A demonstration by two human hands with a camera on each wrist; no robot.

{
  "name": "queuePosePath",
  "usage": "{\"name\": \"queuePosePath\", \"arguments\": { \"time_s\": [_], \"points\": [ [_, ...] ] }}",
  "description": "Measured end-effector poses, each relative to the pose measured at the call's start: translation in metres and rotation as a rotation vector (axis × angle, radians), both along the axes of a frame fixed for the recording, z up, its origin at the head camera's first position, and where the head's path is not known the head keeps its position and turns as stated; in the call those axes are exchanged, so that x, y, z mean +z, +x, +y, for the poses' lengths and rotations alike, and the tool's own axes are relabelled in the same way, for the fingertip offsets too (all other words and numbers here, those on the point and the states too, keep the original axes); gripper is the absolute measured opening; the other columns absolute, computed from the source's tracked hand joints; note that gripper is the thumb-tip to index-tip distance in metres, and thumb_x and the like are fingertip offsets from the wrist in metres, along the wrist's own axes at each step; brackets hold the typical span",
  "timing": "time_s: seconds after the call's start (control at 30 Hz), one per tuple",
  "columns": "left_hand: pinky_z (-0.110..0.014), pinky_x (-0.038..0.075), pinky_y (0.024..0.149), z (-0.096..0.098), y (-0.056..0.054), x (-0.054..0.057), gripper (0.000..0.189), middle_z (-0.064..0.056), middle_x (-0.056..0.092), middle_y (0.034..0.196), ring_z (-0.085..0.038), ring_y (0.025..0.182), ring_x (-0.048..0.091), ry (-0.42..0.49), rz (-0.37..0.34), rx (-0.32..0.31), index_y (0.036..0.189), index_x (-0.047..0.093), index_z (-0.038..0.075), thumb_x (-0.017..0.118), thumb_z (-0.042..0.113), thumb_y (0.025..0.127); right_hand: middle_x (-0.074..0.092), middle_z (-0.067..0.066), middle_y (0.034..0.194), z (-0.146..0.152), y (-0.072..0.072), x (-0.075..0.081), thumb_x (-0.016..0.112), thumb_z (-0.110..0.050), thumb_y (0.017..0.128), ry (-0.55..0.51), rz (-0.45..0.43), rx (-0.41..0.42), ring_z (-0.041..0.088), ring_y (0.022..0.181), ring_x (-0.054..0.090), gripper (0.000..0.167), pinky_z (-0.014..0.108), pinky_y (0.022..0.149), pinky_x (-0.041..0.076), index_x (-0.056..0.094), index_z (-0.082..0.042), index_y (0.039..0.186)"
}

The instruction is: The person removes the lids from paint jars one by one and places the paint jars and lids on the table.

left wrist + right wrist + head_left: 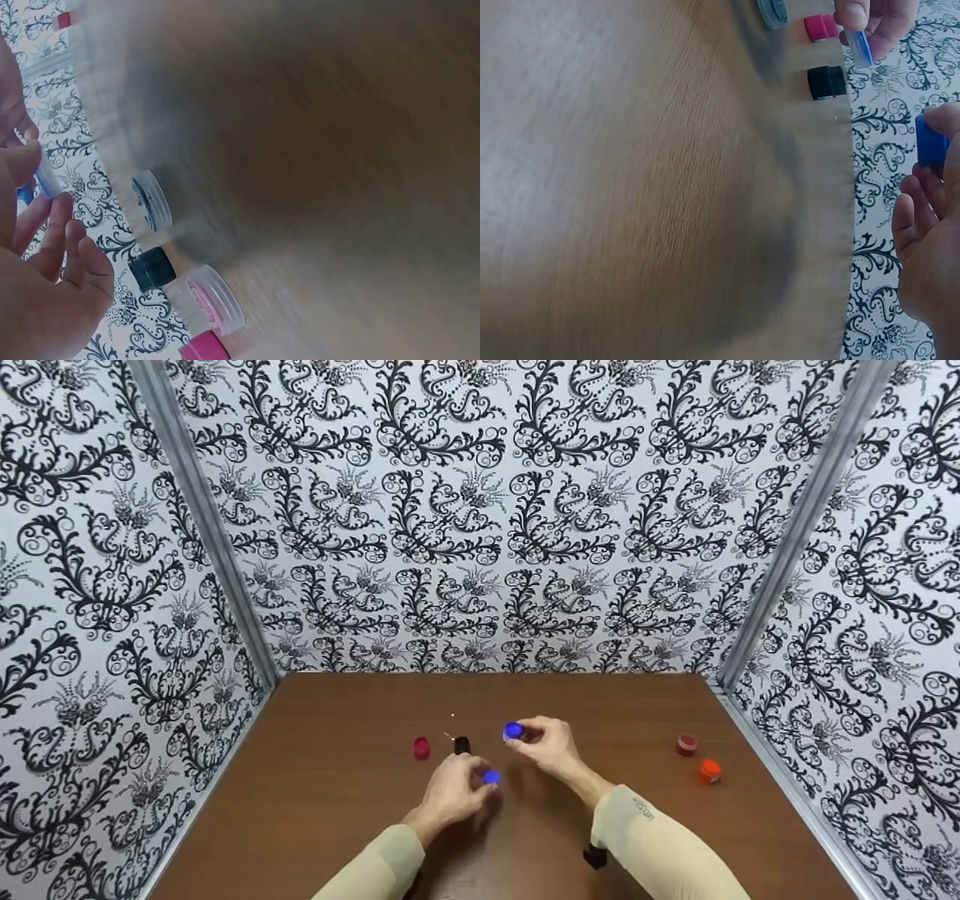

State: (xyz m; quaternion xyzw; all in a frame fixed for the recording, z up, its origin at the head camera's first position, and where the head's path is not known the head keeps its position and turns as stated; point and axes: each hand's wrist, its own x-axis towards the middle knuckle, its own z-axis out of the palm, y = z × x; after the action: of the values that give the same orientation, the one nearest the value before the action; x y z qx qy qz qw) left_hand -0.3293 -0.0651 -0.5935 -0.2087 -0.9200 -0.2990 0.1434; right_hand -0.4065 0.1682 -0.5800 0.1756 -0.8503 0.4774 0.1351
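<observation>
Over the table, a person's left hand pinches a blue lid; slightly farther right, the right hand grips a blue jar, apparently side-on to leave its top clear.

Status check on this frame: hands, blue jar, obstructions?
Left hand pinches blue lid. Right hand holds blue jar, lid off. Black jar just beyond left hand; nothing seen between lid and jar.

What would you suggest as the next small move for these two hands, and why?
I would probably have the left hand set the blue lid down on the table, since it is apart from the blue jar in the right hand, and the black jar and pink jar stand uncapped with loose lids lying near them.
</observation>
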Motion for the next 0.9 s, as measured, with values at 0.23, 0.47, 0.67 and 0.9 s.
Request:
{"name": "queuePosePath", "arguments": {
  "time_s": [0.23, 0.47, 0.67, 0.9],
  "points": [
    [-0.039, 0.059, 0.087, 0.0, -0.007, -0.007, 0.025, -0.002, 0.08, 0.099, -0.022, 0.097, 0.067, -0.107, 0.008, -0.012, 0.109, 0.085, 0.015, 0.091, 0.031, 0.091, 0.085, 0.01, 0.097, -0.004, -0.011, -0.006, 0.097, -0.022, 0.083, 0.084, 0.006, -0.026, 0.011, 0.079, 0.073, 0.032, 0.024, 0.075, 0.061, 0.089, -0.007, 0.11],
    [-0.039, 0.06, 0.094, -0.004, -0.008, -0.013, 0.026, 0.0, 0.082, 0.101, -0.024, 0.103, 0.067, -0.179, 0.032, -0.05, 0.109, 0.086, 0.014, 0.093, 0.029, 0.089, 0.086, 0.006, 0.095, -0.005, -0.019, -0.014, 0.096, -0.024, 0.081, 0.146, 0.001, -0.053, 0.01, 0.081, 0.071, 0.03, 0.028, 0.078, 0.059, 0.09, -0.011, 0.107],
    [-0.038, 0.057, 0.095, -0.006, -0.012, -0.016, 0.032, 0.0, 0.083, 0.104, -0.024, 0.102, 0.066, -0.254, 0.084, -0.05, 0.111, 0.085, 0.014, 0.093, 0.035, 0.088, 0.088, 0.001, 0.098, -0.005, -0.024, -0.017, 0.097, -0.028, 0.082, 0.177, -0.083, -0.108, 0.015, 0.089, 0.075, 0.027, 0.037, 0.087, 0.062, 0.091, -0.017, 0.105],
    [-0.043, 0.058, 0.092, -0.009, -0.015, -0.023, 0.028, 0.001, 0.084, 0.103, -0.027, 0.104, 0.066, -0.282, 0.08, -0.057, 0.106, 0.086, 0.016, 0.094, 0.034, 0.086, 0.089, 0.004, 0.107, -0.004, -0.03, -0.025, 0.099, -0.028, 0.082, 0.225, -0.128, -0.149, 0.027, 0.103, 0.081, 0.029, 0.048, 0.098, 0.064, 0.091, -0.018, 0.109]
  ]
}}
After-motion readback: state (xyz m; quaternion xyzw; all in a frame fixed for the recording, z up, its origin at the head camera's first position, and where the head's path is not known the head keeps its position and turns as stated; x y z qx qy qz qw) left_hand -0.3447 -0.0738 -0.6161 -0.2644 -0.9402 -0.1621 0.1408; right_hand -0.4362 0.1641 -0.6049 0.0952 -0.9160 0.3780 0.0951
